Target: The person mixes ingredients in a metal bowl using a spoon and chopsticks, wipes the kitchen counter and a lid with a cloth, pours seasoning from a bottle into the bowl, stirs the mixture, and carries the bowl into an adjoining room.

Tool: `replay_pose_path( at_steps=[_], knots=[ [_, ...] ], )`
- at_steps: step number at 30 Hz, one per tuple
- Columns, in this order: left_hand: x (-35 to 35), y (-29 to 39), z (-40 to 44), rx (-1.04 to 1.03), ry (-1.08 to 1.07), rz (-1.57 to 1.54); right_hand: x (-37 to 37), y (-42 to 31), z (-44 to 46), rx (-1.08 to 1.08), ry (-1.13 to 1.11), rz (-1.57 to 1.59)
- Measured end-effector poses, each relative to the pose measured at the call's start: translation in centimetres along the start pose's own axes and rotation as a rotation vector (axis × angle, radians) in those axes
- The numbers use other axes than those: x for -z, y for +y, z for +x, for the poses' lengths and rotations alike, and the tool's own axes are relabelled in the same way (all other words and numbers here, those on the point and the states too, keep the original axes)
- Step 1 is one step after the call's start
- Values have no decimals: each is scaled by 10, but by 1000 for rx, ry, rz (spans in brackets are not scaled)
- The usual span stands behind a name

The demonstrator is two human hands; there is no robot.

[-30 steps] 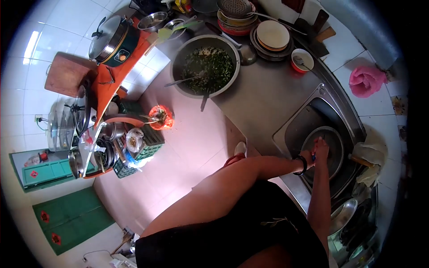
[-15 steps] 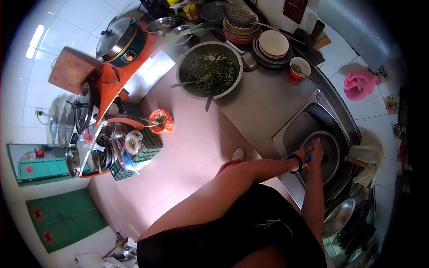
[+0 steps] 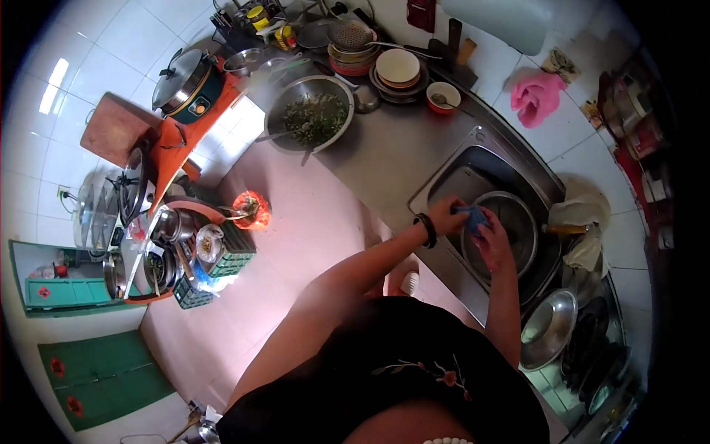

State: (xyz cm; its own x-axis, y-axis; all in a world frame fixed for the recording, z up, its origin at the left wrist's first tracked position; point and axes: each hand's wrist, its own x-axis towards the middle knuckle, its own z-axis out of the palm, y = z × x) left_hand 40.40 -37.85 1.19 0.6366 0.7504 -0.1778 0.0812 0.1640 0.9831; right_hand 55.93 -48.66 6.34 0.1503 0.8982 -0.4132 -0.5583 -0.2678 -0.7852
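Observation:
Both hands are over the sink [image 3: 451, 180], above a round metal basin [image 3: 523, 240] that lies in it. My left hand [image 3: 447, 217], with a dark band on its wrist, grips one side of a small blue cloth [image 3: 473, 218]. On the other side, my right hand [image 3: 494, 243] has its fingers closed on the same cloth. The cloth is bunched between the two hands, and its full shape is hidden.
A large bowl of chopped greens [image 3: 347, 122] stands on the counter, with stacked plates [image 3: 398, 66] and a red-and-white bowl [image 3: 443, 97] beyond. A pink cloth [image 3: 535, 99] hangs on the wall. Right of the sink is an oval metal basin [image 3: 549, 329].
The view has turned toward the right. Both hands have risen from low over the basin, and more of the blue cloth shows between them.

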Motion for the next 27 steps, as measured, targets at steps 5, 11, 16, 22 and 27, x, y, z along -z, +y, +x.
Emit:
replay_pose_path(
  at_steps=[5, 11, 16, 22, 27],
  knots=[
    [-17, 20, -6, 59, 330, -73, -27, -6, -10, 184, 22, -470],
    [-55, 70, -24, -323, 347, -97, -8, -37, -13, 183, 61, 83],
    [-53, 18, -22, -331, 33, 68, 48, -37, 15, 164, 101, -438],
    [-30, 20, -73, 60, -31, -384, 33, -29, -18, 140, 12, -405],
    [7, -8, -125, 225, 16, -382, -36, -22, -51, 60, -173, -321]
  ],
)
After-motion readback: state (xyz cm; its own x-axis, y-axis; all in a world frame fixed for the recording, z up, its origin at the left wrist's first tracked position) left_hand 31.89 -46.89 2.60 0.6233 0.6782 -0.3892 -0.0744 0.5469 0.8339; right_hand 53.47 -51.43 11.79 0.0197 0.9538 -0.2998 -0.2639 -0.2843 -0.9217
